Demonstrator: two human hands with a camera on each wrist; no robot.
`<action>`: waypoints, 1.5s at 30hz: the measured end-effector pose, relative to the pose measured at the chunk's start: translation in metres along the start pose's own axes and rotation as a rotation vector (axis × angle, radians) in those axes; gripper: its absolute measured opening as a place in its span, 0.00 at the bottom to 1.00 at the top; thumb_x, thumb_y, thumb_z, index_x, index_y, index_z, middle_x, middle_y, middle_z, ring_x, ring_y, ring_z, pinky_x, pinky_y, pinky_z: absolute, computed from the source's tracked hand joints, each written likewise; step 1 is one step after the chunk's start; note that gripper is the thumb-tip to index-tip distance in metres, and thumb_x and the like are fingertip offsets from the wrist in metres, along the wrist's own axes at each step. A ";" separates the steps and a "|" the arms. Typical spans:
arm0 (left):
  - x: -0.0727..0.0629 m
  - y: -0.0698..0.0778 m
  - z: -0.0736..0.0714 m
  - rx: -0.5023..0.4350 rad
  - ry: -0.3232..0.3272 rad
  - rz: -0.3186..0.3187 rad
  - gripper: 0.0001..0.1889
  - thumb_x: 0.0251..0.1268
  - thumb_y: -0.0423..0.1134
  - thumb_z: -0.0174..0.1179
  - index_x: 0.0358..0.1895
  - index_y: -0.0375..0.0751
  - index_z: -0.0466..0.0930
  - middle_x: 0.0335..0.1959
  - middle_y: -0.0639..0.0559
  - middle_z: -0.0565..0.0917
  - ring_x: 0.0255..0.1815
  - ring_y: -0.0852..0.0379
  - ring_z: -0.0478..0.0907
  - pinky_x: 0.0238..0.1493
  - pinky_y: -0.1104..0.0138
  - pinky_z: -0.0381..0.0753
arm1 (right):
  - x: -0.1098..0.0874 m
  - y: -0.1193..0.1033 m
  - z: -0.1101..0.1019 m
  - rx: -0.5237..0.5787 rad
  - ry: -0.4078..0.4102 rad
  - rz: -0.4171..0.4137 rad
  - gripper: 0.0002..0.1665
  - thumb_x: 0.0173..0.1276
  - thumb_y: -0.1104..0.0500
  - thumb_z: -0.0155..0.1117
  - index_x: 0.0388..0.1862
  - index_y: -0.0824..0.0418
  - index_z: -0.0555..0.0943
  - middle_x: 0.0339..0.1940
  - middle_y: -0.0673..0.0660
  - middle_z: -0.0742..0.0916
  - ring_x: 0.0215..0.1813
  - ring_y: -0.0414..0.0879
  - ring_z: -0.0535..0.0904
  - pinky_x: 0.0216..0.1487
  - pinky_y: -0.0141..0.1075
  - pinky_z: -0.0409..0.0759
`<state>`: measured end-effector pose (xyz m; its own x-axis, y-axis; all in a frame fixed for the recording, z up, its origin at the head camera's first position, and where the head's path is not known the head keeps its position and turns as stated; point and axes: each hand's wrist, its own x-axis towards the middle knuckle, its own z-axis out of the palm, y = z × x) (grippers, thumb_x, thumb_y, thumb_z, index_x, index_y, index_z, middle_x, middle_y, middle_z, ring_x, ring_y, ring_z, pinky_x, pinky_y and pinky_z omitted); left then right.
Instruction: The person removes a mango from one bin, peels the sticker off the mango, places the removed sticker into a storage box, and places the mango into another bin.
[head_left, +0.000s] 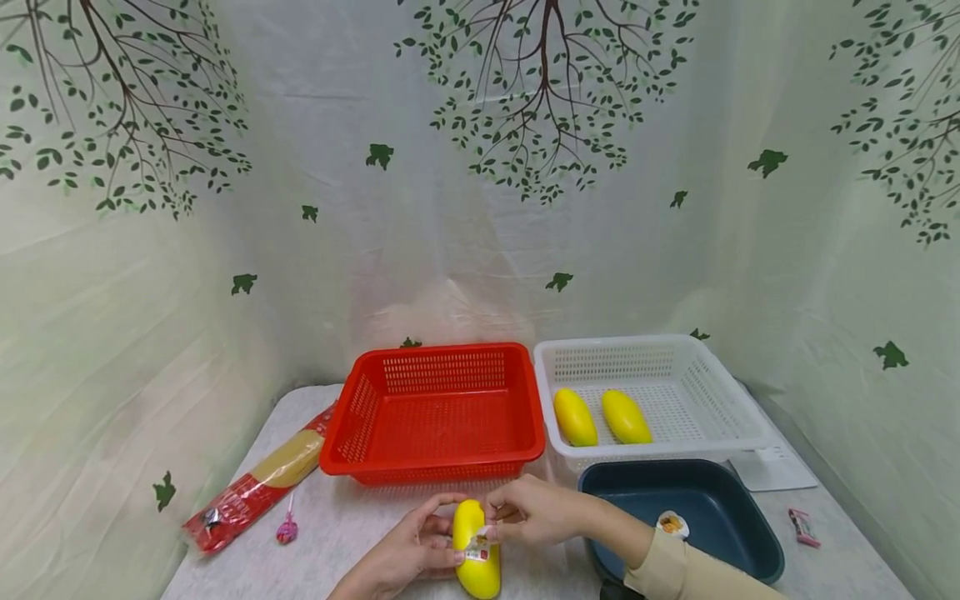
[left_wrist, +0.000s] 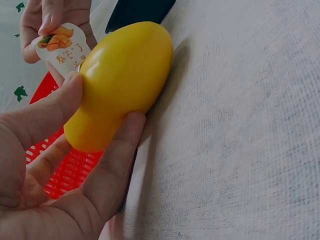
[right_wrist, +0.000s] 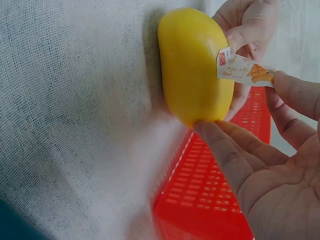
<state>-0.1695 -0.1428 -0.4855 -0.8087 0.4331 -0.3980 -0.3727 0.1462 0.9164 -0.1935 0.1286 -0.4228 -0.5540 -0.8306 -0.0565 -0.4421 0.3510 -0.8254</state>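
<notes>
A yellow mango (head_left: pixel 480 577) stands close over the cloth-covered table, in front of the red basket. My left hand (head_left: pixel 408 542) grips it from the left, with thumb and fingers around its side in the left wrist view. A white sticker (right_wrist: pixel 240 67) with a mango picture is partly lifted off the skin, its lower end still stuck on. Between thumb and finger, my right hand (head_left: pixel 536 508) pinches the sticker's free end. Other right fingertips (right_wrist: pixel 206 129) touch one end of the mango in the right wrist view.
Behind the hands is a red basket (head_left: pixel 450 477). A white basket (head_left: pixel 720 446) beside it holds two mangoes (head_left: pixel 575 417). The right forearm crosses a dark blue tray (head_left: pixel 720 475) with a similar sticker (head_left: pixel 672 524). Left lie a noodle packet (head_left: pixel 262 483) and lollipop (head_left: pixel 287 531); right, a candy (head_left: pixel 803 527).
</notes>
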 end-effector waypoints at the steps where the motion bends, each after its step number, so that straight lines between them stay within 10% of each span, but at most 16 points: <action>1: 0.000 -0.001 -0.001 -0.004 -0.002 -0.003 0.40 0.63 0.26 0.74 0.77 0.50 0.71 0.54 0.42 0.74 0.47 0.50 0.79 0.52 0.57 0.92 | 0.000 0.000 0.000 0.002 -0.001 -0.001 0.09 0.79 0.54 0.67 0.39 0.56 0.81 0.31 0.42 0.82 0.34 0.31 0.76 0.40 0.22 0.78; 11: -0.005 0.001 -0.003 -0.083 -0.099 0.004 0.32 0.75 0.32 0.67 0.78 0.48 0.68 0.55 0.41 0.75 0.53 0.46 0.83 0.55 0.47 0.91 | -0.001 -0.002 0.001 0.027 -0.016 0.024 0.07 0.78 0.54 0.68 0.39 0.56 0.82 0.34 0.43 0.86 0.39 0.30 0.81 0.52 0.24 0.84; 24: -0.002 0.008 0.005 -0.052 0.010 -0.008 0.31 0.71 0.31 0.70 0.74 0.47 0.72 0.52 0.41 0.75 0.51 0.45 0.83 0.51 0.46 0.92 | -0.003 -0.005 -0.002 0.010 -0.071 0.021 0.09 0.78 0.53 0.66 0.38 0.56 0.81 0.35 0.41 0.83 0.49 0.28 0.83 0.60 0.28 0.84; 29: -0.005 0.007 0.006 -0.064 -0.011 0.021 0.31 0.70 0.29 0.70 0.74 0.46 0.72 0.51 0.41 0.77 0.51 0.47 0.83 0.51 0.46 0.92 | -0.008 -0.005 -0.008 0.118 -0.103 0.025 0.12 0.79 0.54 0.63 0.41 0.62 0.81 0.56 0.53 0.92 0.59 0.30 0.83 0.65 0.28 0.81; 45: 0.000 0.005 0.006 -0.045 0.017 0.023 0.32 0.70 0.30 0.71 0.75 0.46 0.72 0.53 0.41 0.80 0.50 0.46 0.84 0.49 0.45 0.93 | -0.035 -0.006 -0.025 0.177 -0.052 0.092 0.10 0.71 0.54 0.75 0.45 0.58 0.85 0.44 0.42 0.89 0.41 0.37 0.81 0.53 0.27 0.85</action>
<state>-0.1687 -0.1365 -0.4810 -0.8252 0.4203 -0.3775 -0.3732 0.0960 0.9228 -0.1895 0.1665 -0.4019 -0.5471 -0.8214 -0.1611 -0.2582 0.3487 -0.9010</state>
